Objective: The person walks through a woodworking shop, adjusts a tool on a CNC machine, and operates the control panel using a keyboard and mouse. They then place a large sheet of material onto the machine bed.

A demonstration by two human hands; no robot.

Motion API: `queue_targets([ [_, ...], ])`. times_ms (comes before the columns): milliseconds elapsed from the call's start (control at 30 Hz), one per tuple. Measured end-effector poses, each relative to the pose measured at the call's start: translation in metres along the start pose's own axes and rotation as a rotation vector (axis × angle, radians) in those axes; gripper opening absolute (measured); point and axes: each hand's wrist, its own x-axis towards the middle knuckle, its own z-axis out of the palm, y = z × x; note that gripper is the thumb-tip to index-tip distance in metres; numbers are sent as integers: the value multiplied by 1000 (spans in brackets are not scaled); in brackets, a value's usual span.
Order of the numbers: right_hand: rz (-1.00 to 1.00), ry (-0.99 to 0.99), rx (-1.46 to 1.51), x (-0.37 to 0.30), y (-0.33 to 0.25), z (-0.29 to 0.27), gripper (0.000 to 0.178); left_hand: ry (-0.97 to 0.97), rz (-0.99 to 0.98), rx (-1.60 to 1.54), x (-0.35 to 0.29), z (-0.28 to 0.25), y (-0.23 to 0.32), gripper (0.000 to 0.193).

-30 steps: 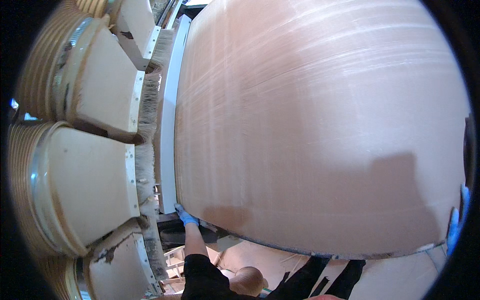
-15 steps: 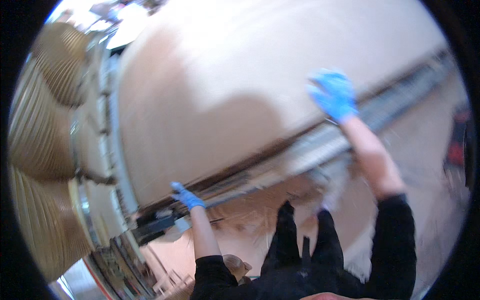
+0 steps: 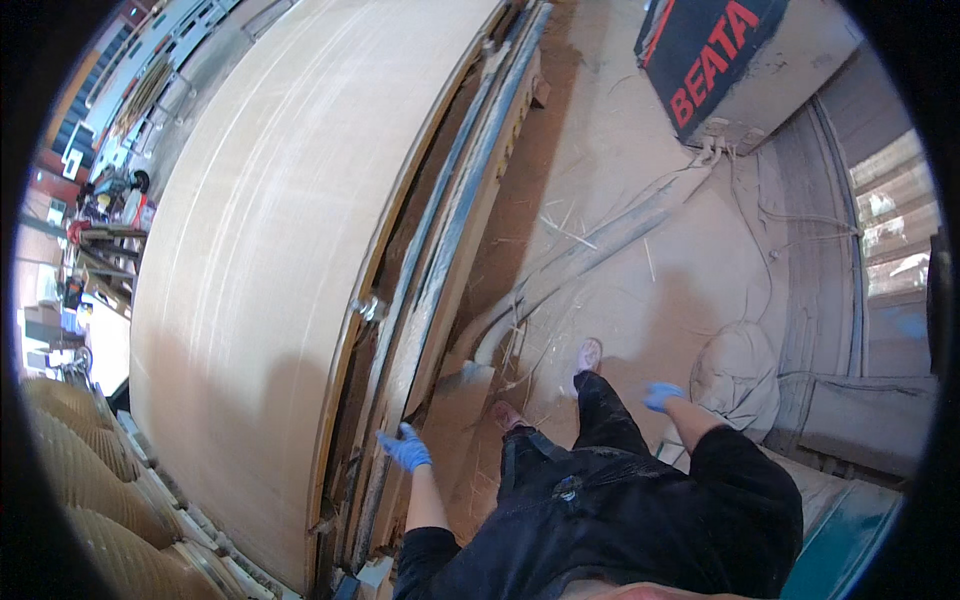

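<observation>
My left hand [image 3: 405, 447], in a blue glove, is open beside the long metal rail [image 3: 430, 262] along the side of a machine bed. Its fingers are apart and nothing shows in them; whether they touch the rail I cannot tell. A broad pale-brown panel [image 3: 255, 220] lies on the bed, left of the rail, with a small shiny metal fitting [image 3: 370, 307] at its near edge. My right hand [image 3: 660, 396], also blue-gloved, hangs out to the right above the dusty floor. It looks empty, its fingers loosely stretched.
Ribbed yellowish hoses [image 3: 90, 480] stand at lower left. Pipes [image 3: 610, 235] and wood splinters lie across the dusty floor [image 3: 600, 150]. A dark cabinet [image 3: 715, 65] with red lettering is at upper right, and a dust-covered sack-like bundle [image 3: 737, 375] sits near my right hand.
My view has swung to the right, bringing floor and cabinet in. My right hand has left the panel and dropped to my side. My left hand stays near the bed's edge.
</observation>
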Motion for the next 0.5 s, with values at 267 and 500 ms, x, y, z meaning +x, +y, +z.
queue_targets([
  [267,205,357,946,52,225,77,31,-585,210,231,-96,140,159,80],
  [500,-114,218,1258,114,298,-8,14,-712,392,114,-183,241,333,78],
])
